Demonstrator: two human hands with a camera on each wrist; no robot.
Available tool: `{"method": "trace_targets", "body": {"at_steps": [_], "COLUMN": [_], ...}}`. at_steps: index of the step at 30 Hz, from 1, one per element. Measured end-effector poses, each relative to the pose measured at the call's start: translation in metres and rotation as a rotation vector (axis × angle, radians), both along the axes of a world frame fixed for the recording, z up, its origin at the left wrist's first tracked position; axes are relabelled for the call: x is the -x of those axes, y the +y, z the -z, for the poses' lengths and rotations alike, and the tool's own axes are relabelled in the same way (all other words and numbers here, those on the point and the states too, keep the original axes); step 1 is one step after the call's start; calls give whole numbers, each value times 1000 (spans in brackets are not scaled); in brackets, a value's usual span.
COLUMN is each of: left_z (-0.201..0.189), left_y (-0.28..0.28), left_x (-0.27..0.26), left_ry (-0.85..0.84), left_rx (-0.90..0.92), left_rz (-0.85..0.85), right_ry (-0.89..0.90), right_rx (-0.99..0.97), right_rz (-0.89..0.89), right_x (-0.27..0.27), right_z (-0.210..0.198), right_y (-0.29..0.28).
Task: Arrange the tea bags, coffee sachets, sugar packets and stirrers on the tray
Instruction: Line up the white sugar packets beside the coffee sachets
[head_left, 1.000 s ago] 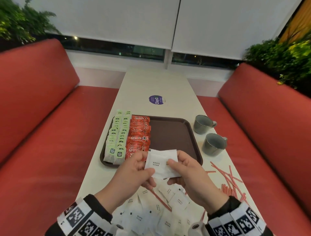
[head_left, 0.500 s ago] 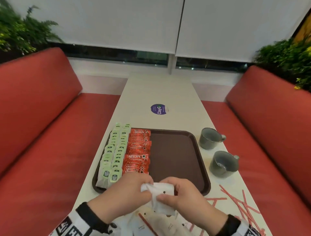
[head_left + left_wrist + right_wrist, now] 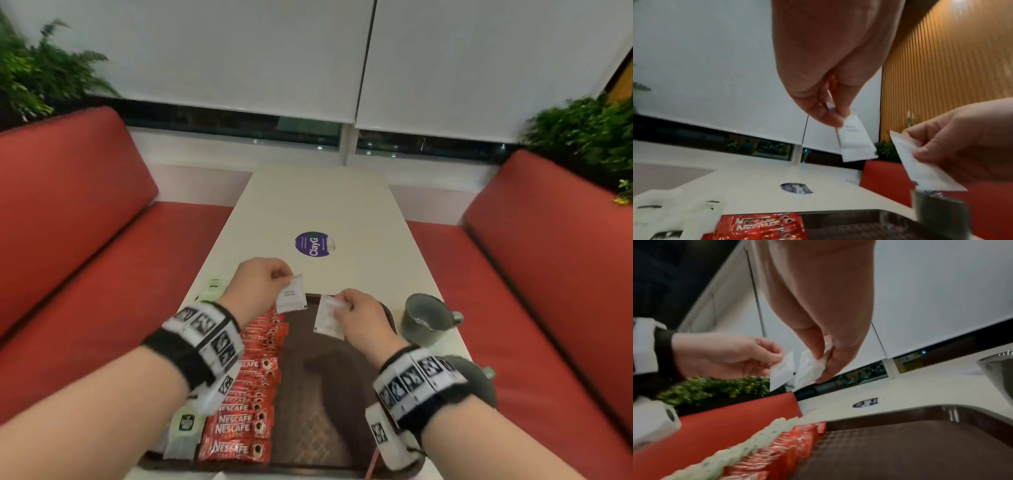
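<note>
A dark brown tray (image 3: 329, 404) lies on the white table (image 3: 322, 205). Down its left side run a column of green tea bags (image 3: 183, 431) and a column of red coffee sachets (image 3: 246, 411). My left hand (image 3: 263, 284) pinches a white sugar packet (image 3: 291, 298) by its top corner, hanging over the tray's far end beside the coffee sachets. My right hand (image 3: 356, 315) pinches a few more white sugar packets (image 3: 329, 318) just to the right, above the bare tray. The left wrist view shows the same packet (image 3: 856, 139) dangling from my fingertips; the right wrist view shows the small bunch (image 3: 809, 368).
Two grey mugs stand right of the tray: one (image 3: 428, 318) near its far corner, the other (image 3: 479, 380) partly behind my right wrist. A round purple sticker (image 3: 313, 243) marks the table beyond. Red bench seats (image 3: 85, 274) flank both sides. A red stirrer (image 3: 373, 462) shows at the tray's near edge.
Both hands have moved from the table's near edge out over the tray's far end. The packets held together before are now split, one in the left hand, the others in the right.
</note>
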State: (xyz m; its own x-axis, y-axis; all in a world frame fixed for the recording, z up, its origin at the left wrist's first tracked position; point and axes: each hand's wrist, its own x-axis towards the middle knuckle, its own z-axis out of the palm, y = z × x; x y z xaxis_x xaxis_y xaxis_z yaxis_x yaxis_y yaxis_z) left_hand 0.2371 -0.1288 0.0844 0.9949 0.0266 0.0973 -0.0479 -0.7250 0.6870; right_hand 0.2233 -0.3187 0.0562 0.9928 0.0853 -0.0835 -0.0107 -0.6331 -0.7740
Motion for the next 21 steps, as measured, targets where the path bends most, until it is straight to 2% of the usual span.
{"method": "trace_targets", "body": {"at_steps": [4, 8, 13, 17, 21], "left_z": [18, 41, 66, 80, 86], "left_y": [-11, -25, -34, -33, -35], "left_x": [-61, -93, -122, -133, -137], "left_ry": [108, 168, 266, 342, 393], "left_rx": [-214, -310, -409, -405, -488], "left_rz": [67, 104, 83, 52, 67], "right_ry": [5, 53, 85, 87, 82], "right_rx": [83, 144, 274, 370, 388], "right_rz": [63, 8, -41, -34, -32], "right_x": [-65, -104, -129, -137, -139], "right_z": [26, 42, 54, 57, 60], "right_y": [6, 12, 15, 11, 10]}}
